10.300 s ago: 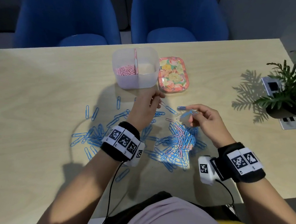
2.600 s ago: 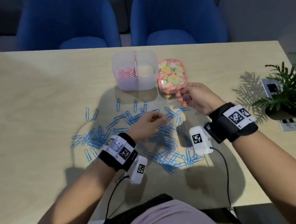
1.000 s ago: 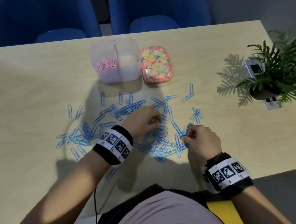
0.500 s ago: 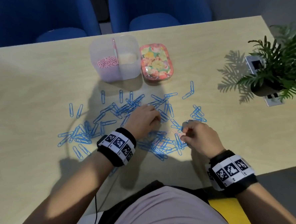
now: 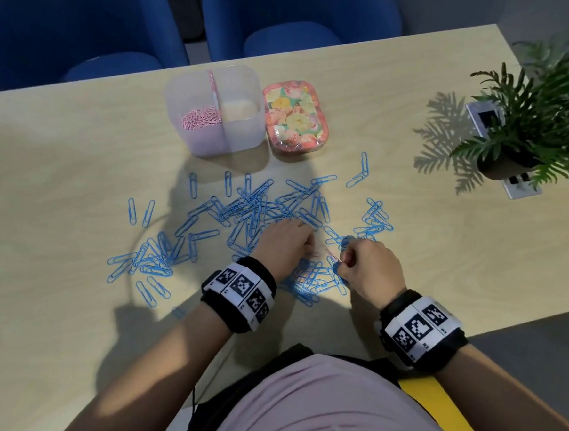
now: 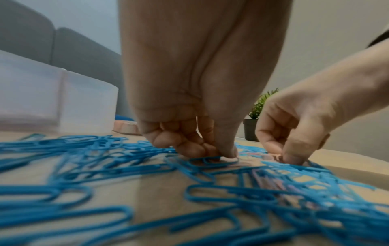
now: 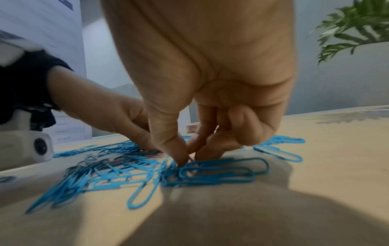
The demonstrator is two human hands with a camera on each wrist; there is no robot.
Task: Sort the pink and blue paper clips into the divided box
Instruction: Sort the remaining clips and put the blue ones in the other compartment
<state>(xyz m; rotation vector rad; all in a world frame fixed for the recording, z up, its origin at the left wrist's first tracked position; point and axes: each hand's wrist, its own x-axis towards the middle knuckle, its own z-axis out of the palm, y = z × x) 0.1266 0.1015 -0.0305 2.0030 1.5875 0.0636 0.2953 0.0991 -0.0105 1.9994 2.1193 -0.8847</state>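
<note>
A clear divided box (image 5: 248,136) stands at the back of the table, with pink clips (image 5: 200,118) in its left compartment and nothing in its right one. Blue paper clips (image 5: 250,206) lie scattered in front of it. My left hand (image 5: 309,243) rests on the heap, fingers curled, thumb against fingertips (image 6: 228,152) on a blue clip (image 6: 210,162); what lies between them is hidden. Just to its right, my right hand (image 5: 342,260) pinches a thin pink clip (image 5: 329,252) between thumb and forefinger (image 7: 186,158). More pink clips (image 6: 271,181) show within the heap.
A flowered tin (image 5: 294,116) sits right of the box. A potted plant (image 5: 528,130) and a white socket plate (image 5: 521,188) stand at the far right. Two blue chairs (image 5: 298,26) are behind the table. Its near edge (image 5: 502,328) runs close to my right wrist.
My right hand has drawn closer to my left hand and now has a pink clip at its fingertips. The left hand stays on the heap.
</note>
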